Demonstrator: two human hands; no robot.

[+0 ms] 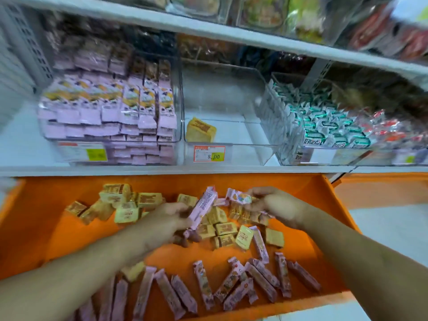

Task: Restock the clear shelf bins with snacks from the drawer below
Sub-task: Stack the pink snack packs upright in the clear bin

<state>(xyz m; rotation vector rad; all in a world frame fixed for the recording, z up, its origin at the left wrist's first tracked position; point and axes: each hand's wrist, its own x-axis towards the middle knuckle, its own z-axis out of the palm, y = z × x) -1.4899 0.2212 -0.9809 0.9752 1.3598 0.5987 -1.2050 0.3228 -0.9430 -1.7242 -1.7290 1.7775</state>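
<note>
Your left hand [172, 218] grips pink bars [202, 208], their lower ends hidden under your fingers; your right hand [273, 203] pinches a blurred pink packet [240, 197] just beside them.

Middle clear bin [231, 126] open-topped, nearly bare, 1 yellow pack [201, 130] at front-left, packed bins crowding both sides, shelf board [208, 31] overhead

Not much to report on the person: only two forearms and the hands are seen. Both arms are bare right down to the frame edge, so no sleeve is shown. No watch, ring, bracelet or glove can be made out on the left hand [170, 218] or the right hand [274, 206]. Edges are blurred.
</note>
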